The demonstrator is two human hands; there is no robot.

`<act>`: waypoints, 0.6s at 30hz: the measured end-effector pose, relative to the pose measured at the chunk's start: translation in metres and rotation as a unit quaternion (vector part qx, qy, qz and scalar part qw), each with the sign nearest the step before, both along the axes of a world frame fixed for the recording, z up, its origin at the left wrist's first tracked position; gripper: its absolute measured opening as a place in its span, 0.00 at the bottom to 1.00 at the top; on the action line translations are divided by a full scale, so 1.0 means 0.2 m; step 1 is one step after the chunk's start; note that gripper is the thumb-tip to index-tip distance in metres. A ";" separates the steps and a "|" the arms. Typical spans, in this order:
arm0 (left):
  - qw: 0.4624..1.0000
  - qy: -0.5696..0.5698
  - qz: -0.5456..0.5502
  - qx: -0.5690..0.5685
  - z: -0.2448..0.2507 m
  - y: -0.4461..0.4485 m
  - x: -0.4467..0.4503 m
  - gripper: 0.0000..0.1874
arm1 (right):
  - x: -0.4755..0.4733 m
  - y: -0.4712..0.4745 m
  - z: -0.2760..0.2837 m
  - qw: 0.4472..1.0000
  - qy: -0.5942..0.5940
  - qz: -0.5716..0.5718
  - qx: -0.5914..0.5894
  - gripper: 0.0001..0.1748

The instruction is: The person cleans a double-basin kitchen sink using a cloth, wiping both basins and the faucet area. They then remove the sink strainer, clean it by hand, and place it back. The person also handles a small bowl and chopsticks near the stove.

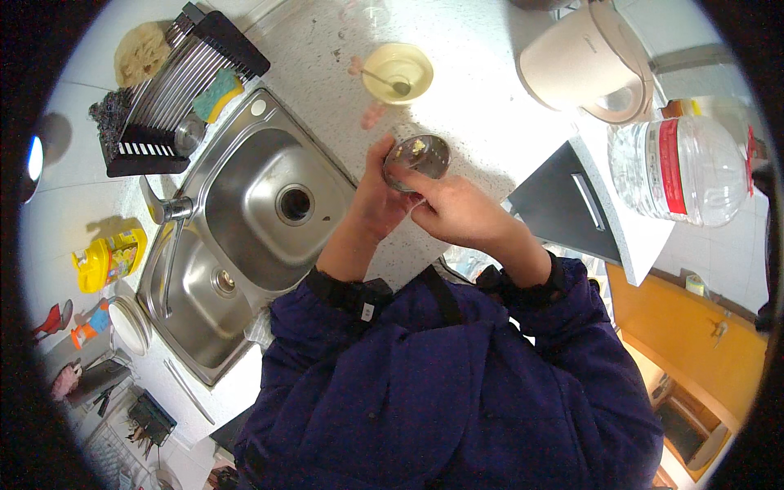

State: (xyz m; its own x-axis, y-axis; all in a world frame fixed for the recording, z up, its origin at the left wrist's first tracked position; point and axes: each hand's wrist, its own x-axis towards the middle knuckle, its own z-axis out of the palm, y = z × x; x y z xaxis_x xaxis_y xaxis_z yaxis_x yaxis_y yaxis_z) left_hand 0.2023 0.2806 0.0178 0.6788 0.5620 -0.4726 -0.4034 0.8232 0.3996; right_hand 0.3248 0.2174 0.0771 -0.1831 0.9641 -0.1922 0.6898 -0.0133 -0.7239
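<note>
My left hand [378, 202] grips a small round metal bowl [436, 160] from its left side and below, over the speckled countertop. Small pale yellow and white bits cling to the inside of the bowl. The index finger of my right hand [456, 205] reaches into the bowl at its near rim, its other fingers curled; no object shows in this hand. Beyond the metal bowl stands a pale yellow bowl [418, 68] with a spoon [392, 84] resting in it. The spoon's handle lies over the left rim.
Left is a double stainless steel sink [245, 184] with a faucet [168, 209], a dish rack [177, 86], a sponge [218, 95] and a yellow bottle [113, 258]. A beige electric kettle [569, 58] and a large clear plastic jug [704, 171] stand on the right. Stacked plates [130, 324] stand beyond the sink.
</note>
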 end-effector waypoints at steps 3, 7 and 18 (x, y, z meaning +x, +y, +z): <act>0.999 0.033 0.001 -0.006 0.00 0.01 0.00 0.28 | 0.03 0.00 -0.02 0.998 -0.056 0.005 -0.006 0.30; 0.998 0.057 0.023 0.010 0.00 0.01 0.01 0.28 | 0.05 -0.01 -0.05 0.995 -0.054 -0.079 0.025 0.34; 0.999 0.003 0.024 0.035 -0.01 0.02 0.01 0.21 | 0.08 -0.01 -0.06 0.996 0.006 -0.091 0.010 0.33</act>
State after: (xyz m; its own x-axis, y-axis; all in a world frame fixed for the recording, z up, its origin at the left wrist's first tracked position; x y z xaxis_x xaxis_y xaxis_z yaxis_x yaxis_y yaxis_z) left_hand 0.2039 0.2848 0.0152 0.6476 0.6257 -0.4349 -0.4400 0.7730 0.4570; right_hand 0.3400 0.2162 0.0643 -0.0062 0.9851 -0.1721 0.6690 -0.1238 -0.7328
